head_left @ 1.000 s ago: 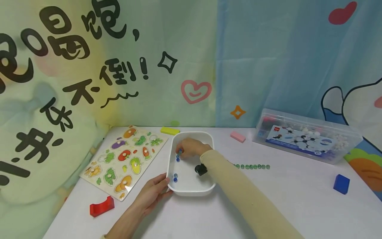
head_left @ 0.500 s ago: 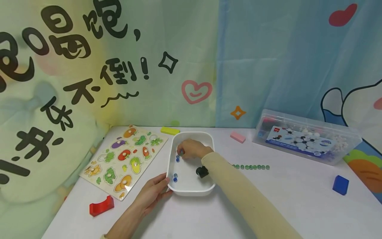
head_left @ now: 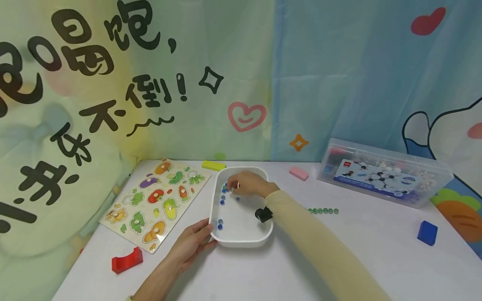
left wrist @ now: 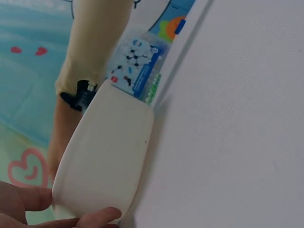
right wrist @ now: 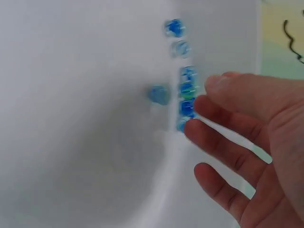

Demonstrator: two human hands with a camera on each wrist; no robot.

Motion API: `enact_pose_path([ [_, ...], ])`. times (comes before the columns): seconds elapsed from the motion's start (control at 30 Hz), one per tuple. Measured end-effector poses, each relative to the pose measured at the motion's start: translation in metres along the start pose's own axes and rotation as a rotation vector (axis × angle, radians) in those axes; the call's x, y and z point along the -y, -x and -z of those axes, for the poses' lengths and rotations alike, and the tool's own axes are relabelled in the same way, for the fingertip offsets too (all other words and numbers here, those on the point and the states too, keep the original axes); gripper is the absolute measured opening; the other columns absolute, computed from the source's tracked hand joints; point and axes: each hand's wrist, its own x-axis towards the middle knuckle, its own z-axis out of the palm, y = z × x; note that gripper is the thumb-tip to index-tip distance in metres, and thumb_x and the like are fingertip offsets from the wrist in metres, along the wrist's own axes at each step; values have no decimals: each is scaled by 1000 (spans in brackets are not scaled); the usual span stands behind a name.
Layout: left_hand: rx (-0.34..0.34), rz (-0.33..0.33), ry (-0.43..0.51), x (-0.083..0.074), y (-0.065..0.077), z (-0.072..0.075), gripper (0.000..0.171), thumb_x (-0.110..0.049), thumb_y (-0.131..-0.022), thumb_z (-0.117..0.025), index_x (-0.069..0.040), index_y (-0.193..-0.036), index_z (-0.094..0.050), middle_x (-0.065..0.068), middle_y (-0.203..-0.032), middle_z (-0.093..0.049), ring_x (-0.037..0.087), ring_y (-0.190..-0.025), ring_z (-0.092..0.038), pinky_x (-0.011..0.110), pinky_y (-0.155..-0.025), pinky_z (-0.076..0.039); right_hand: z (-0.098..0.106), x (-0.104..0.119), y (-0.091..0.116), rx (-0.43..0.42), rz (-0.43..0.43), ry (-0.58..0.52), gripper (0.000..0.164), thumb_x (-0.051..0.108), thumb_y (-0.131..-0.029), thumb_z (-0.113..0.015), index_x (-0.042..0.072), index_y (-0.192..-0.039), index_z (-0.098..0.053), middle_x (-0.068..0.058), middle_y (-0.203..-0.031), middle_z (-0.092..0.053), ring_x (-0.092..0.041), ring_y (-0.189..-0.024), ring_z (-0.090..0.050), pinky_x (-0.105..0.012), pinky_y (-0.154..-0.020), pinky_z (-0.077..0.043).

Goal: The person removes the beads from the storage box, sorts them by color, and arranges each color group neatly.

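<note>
My left hand [head_left: 192,244] grips the left side of a white plastic bin [head_left: 242,241]; in the left wrist view its thumb is at the rim, with fingers [left wrist: 99,217] against the underside. My right hand [head_left: 248,184] is inside the bin at the far left, fingers loosely bent. In the right wrist view, its fingertips [right wrist: 192,127] are beside a line of small blue glass beads [right wrist: 175,27] along the bin wall, with no bead visible between them. One loose bead [right wrist: 158,95] lies apart from that line. Two more beads [head_left: 220,227] sit near the bin's front left.
Right of the bin runs a row of green glass pieces [head_left: 324,211], partly behind the right sleeve. A vegetable puzzle board [head_left: 156,205] lies left. Red [head_left: 127,261], yellow [head_left: 214,166], pink [head_left: 299,173] and blue [head_left: 427,233] blocks lie around. A clear box [head_left: 384,175] stands back right.
My right hand has shifted slightly right and away from me, uncovering more blue beads along the bin's left wall and one loose bead. The left hand keeps its grip on the bin.
</note>
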Motion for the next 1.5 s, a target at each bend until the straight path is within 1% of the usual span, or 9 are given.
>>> enact_pose_path([
  [0.17,-10,0,-9,0,0,-1,52,-17,-101,-48,8,-145,-34,29,-145,-42,36,-135,-45,38,-100,-54,22,-5,19,-23,22,-38,23,18,-93,-64,15,-115,-69,1,-99,-68,-14,-89,-60,-27,-80,-55],
  [0.37,-15,-5,-13,1,0,0,51,-16,-101,-47,9,-144,-35,30,-144,-44,36,-133,-47,38,-100,-54,57,-18,51,-71,27,-73,21,18,-94,-63,14,-114,-70,-2,-100,-70,-16,-92,-61,-29,-79,-57],
  [0.53,-12,2,-15,1,1,-1,51,-16,-102,-47,8,-144,-35,29,-145,-43,36,-134,-46,38,-100,-54,79,-49,91,-101,-7,-111,23,19,-94,-63,11,-115,-68,-5,-102,-69,-19,-94,-62,-36,-81,-57],
  [0.67,-20,6,-17,1,-1,-1,50,-16,-101,-47,7,-144,-36,28,-145,-44,35,-134,-46,37,-99,-55,84,-83,130,-145,-77,-106,23,20,-92,-66,11,-114,-69,-3,-97,-70,-19,-89,-63,-32,-71,-57],
  [0.73,-27,10,-19,1,-1,-1,50,-16,-101,-47,7,-144,-36,28,-145,-44,35,-134,-47,36,-98,-55,82,-101,150,-156,-133,-92,23,21,-92,-66,11,-113,-70,-2,-97,-70,-19,-88,-63,-29,-66,-55],
  [0.83,-31,12,-19,0,-1,-1,50,-16,-101,-48,7,-144,-37,28,-145,-44,34,-133,-48,36,-98,-56,72,-126,181,-157,-188,-86,25,23,-91,-67,10,-113,-70,-3,-100,-71,-19,-89,-63,-28,-66,-54],
  [1.03,-38,16,-20,-1,0,0,51,-16,-101,-49,7,-144,-36,28,-145,-43,35,-133,-48,36,-99,-55,43,-164,227,-134,-210,-103,24,23,-91,-67,10,-110,-71,-1,-100,-72,-18,-90,-64,-30,-72,-56],
  [1.27,-18,20,-18,-1,1,-1,52,-17,-101,-48,7,-145,-34,28,-147,-42,34,-133,-48,36,-100,-55,20,-185,249,-125,-252,-108,20,21,-89,-68,12,-107,-72,-1,-101,-72,-13,-89,-62,-27,-73,-53],
  [1.5,-12,20,-17,-1,0,-4,53,-17,-101,-48,8,-145,-33,28,-147,-42,33,-132,-49,36,-99,-55,10,-189,255,-144,-240,-108,20,25,-86,-72,13,-101,-73,0,-98,-72,-4,-83,-59,-22,-69,-51],
])
